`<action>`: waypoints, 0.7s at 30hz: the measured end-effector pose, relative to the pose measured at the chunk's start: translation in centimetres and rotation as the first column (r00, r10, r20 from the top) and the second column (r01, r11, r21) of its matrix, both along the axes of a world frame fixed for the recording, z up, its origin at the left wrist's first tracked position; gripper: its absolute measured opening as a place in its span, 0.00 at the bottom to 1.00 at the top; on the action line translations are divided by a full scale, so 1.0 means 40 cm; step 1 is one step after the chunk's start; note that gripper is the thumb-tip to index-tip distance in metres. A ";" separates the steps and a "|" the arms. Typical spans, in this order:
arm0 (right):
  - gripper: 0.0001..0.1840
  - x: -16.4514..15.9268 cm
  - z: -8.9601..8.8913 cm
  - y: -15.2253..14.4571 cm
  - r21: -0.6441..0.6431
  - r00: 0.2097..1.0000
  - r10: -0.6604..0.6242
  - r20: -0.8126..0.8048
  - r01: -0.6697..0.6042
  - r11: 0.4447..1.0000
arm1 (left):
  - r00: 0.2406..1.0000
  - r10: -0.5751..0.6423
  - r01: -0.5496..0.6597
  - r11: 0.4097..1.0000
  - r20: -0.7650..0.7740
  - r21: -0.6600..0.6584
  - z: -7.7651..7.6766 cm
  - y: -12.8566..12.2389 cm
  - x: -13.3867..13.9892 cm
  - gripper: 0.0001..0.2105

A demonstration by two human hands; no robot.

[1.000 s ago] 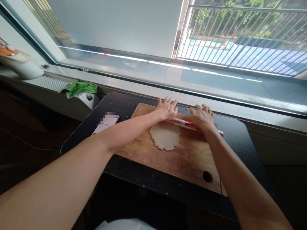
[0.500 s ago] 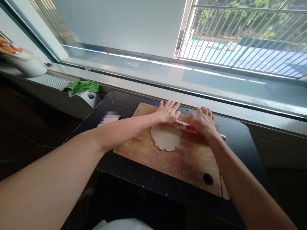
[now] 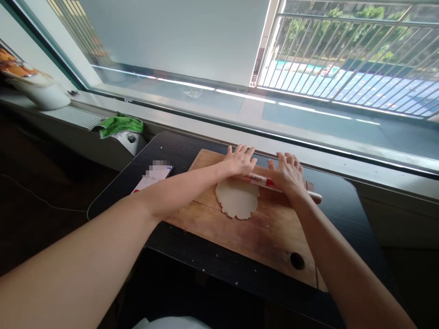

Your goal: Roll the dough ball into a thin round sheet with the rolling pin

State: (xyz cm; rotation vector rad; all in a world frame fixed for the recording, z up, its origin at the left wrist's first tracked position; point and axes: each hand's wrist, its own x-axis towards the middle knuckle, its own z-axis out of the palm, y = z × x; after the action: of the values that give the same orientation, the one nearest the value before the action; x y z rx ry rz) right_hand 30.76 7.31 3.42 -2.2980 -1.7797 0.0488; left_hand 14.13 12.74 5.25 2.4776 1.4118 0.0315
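A thin, roughly round sheet of dough [image 3: 238, 200] with a ragged edge lies on a wooden cutting board [image 3: 267, 230]. Across its far edge runs a rolling pin [image 3: 262, 181] with a red-and-white printed middle. My left hand [image 3: 241, 161] presses palm-down on the pin's left part, its fingers spread past the far side. Further right, my right hand [image 3: 287, 172] lies over the pin in the same way, fingers apart. The pin's right end sticks out beyond my right wrist; the left end is hidden under my left hand.
Under the board is a black table [image 3: 116, 185] with scattered crumbs. A phone [image 3: 154, 176] lies left of the board, partly behind my left forearm. A green cloth [image 3: 120, 124] and a white pot [image 3: 43, 91] are on the ledge beneath the window.
My right hand has shifted slightly left along the rolling pin. My left hand stays nearly in place. More of the phone shows beside my left forearm.
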 end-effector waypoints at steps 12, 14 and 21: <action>0.28 -0.004 0.014 0.067 0.083 0.999 -0.047 -0.012 0.048 0.995 | 0.951 0.104 -0.165 0.967 0.291 0.196 -0.009 0.044 -0.002 0.19; 0.24 -0.001 0.025 0.069 0.130 0.996 -0.092 -0.008 0.093 0.987 | 0.885 0.227 -0.324 0.927 0.407 0.188 0.008 0.061 -0.017 0.15; 0.25 -0.013 -0.010 -0.116 0.114 0.980 0.082 0.182 -0.104 0.988 | 0.782 0.347 -0.433 0.900 0.518 0.050 -0.022 -0.122 -0.206 0.10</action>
State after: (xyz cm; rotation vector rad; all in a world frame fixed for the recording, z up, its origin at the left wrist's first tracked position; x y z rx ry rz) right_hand 30.23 2.66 3.02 -2.1908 -1.9163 -0.2501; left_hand 5.90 7.85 4.38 2.0145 1.6904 0.8502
